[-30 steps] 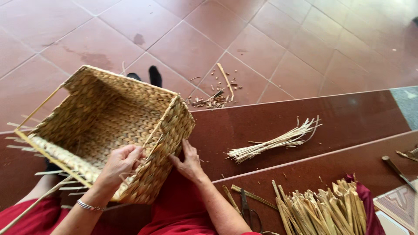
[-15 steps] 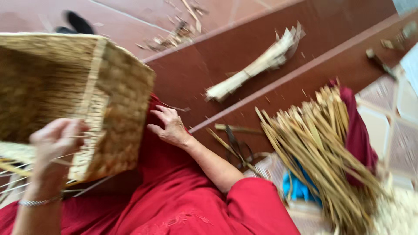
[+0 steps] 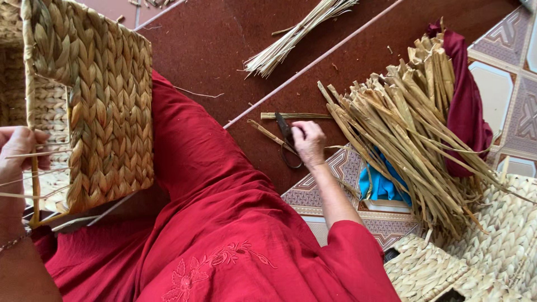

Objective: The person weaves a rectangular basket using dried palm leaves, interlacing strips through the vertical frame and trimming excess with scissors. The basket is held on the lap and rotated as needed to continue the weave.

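Head view: right hand (image 3: 308,142) seemingly grips scissors (image 3: 286,142) beside reeds (image 3: 403,128); left hand (image 3: 19,146) clasps basket (image 3: 106,106).

Dark red-brown floor tiles (image 3: 224,45) fill the upper part of the view, split by a pale grout line running diagonally. Patterned tiles (image 3: 517,106) in white, grey and maroon lie at the right edge, under even daylight.

woven basket (image 3: 106,106) | tan, on lap, tilted | scissors (image 3: 286,140) | dark, on floor
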The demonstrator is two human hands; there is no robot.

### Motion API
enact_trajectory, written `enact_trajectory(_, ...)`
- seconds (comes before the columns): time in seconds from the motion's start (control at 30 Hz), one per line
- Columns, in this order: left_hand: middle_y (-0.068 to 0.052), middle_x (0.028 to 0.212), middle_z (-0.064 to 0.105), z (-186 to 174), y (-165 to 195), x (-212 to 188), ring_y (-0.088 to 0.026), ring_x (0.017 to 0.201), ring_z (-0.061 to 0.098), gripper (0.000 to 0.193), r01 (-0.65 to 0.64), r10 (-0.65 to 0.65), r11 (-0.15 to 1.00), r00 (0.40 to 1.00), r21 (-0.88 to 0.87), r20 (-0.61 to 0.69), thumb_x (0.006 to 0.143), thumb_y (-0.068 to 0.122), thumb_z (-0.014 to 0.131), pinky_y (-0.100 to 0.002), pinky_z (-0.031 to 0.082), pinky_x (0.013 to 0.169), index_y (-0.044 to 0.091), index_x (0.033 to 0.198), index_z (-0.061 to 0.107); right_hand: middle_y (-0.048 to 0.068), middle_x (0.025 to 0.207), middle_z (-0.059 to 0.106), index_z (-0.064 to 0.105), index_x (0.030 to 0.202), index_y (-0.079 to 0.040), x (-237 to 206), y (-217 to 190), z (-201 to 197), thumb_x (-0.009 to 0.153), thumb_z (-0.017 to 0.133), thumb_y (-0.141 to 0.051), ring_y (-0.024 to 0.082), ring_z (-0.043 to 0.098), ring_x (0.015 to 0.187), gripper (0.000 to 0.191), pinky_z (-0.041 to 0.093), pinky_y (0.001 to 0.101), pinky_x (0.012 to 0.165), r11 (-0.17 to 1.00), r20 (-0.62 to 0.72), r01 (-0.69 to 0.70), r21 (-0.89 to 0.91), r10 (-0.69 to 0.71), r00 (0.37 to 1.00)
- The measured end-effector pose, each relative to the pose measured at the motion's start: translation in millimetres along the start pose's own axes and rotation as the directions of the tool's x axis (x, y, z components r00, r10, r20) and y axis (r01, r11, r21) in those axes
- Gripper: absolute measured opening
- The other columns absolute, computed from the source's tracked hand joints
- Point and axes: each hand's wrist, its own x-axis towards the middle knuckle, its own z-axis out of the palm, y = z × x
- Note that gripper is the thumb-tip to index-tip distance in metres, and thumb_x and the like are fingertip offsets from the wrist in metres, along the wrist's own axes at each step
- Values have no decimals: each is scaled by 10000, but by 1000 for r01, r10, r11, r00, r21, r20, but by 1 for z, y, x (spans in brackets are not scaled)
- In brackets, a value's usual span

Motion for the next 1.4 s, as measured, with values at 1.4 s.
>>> enact_trajectory(1.4, -139, 1132, 691, 225, 73, -35, -343, 1052, 656, 156, -732, 579, 663, 633, 155, 513, 869, 65, 749, -452, 550, 904, 44, 1022, 727, 92, 916, 686, 695, 923, -66, -59, 31, -23, 886, 768, -85, 279, 643, 890, 83, 522, 409, 792, 988, 3, -103, -111, 104, 995)
